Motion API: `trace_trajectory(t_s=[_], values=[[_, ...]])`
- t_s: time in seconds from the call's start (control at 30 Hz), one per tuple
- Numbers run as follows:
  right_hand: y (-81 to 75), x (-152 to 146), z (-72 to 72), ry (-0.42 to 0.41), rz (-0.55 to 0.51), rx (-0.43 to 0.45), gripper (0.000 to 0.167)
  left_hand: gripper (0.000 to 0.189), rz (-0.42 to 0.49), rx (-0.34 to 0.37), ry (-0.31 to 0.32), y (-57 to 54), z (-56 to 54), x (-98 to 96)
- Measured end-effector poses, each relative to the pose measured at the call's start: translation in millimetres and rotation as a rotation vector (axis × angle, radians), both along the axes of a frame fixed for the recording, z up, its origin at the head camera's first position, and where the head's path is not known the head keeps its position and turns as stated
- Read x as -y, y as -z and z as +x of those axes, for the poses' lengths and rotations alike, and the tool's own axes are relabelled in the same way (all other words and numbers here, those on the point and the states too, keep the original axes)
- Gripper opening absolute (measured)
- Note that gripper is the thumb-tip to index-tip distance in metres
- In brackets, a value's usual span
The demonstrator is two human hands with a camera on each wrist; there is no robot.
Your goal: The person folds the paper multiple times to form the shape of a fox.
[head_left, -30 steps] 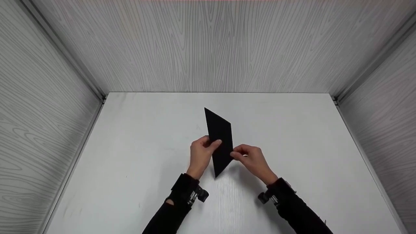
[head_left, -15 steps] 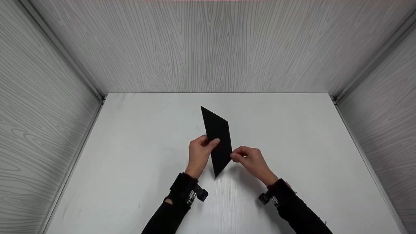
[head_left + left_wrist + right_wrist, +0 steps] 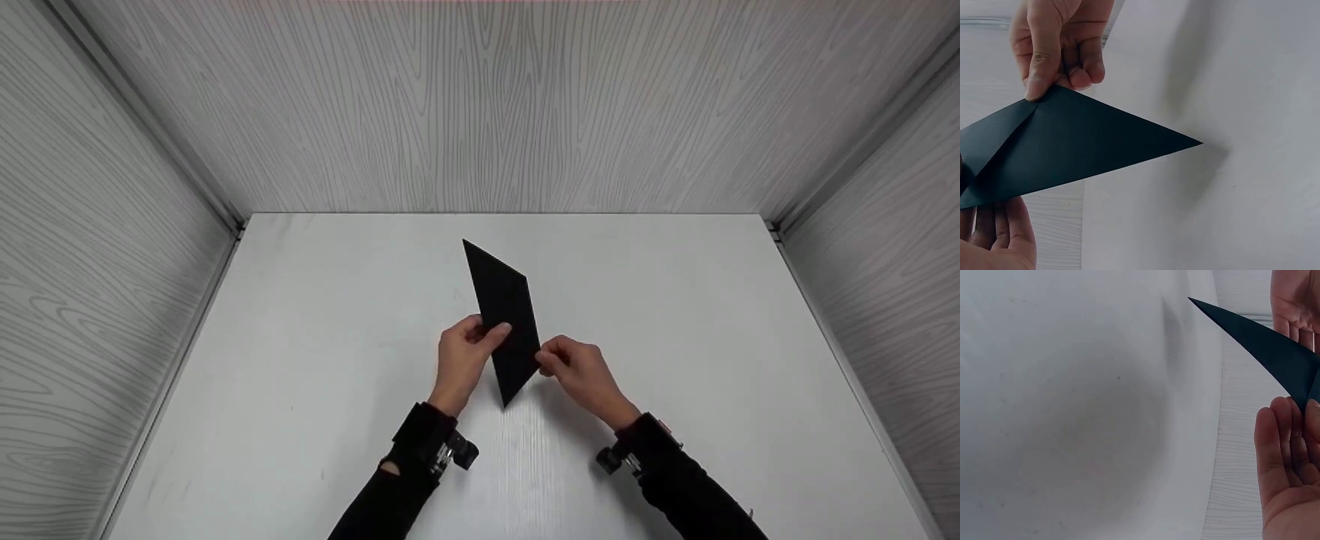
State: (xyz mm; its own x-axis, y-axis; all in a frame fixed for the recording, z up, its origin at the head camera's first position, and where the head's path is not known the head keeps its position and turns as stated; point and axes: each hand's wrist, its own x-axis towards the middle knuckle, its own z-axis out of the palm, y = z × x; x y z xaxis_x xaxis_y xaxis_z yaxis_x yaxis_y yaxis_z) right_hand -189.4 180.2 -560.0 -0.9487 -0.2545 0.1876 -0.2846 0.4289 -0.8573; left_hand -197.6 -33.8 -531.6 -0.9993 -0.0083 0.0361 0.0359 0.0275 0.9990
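Note:
A dark folded sheet of paper (image 3: 504, 307), black in the head view and deep teal in the left wrist view, is held up slanting over the middle of the table. My left hand (image 3: 461, 356) grips its left edge, thumb on the near face and fingers behind. At the lower right edge, my right hand (image 3: 581, 371) pinches a corner between thumb and forefinger. A folded flap and crease on the paper (image 3: 1089, 143) run from the right hand's (image 3: 1053, 39) thumb toward the left hand (image 3: 1008, 242). One pointed end of the paper (image 3: 1258, 340) sticks out past both hands.
A white table (image 3: 300, 285) with faint marks lies beneath the hands. Grey wood-grain panels stand at the back (image 3: 480, 105), left (image 3: 90, 247) and right (image 3: 877, 210). Both wrists wear black straps with small cameras (image 3: 465, 454).
Over the last second the paper's top has shifted slightly left and away, and its bottom tip slightly right. Both hands keep their hold with only small movements.

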Motion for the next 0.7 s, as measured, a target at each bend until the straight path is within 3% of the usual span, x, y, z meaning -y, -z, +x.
trace_trajectory(t_s=[0.3,0.47,0.7], values=[[1.8,-1.3,1.9,-0.074,0.0,0.053,0.008,0.028,-0.135,-0.045,-0.02,1.9,0.3,1.4],[0.7,-3.2,0.5,-0.071,0.019,0.051,0.005,0.025,-0.17,-0.056,-0.019,0.7,-1.2,0.6],[-5.3,-2.5,-5.4,-0.04,-0.025,0.074,0.009,0.039,-0.296,-0.077,0.053,4.5,-2.0,-1.7]])
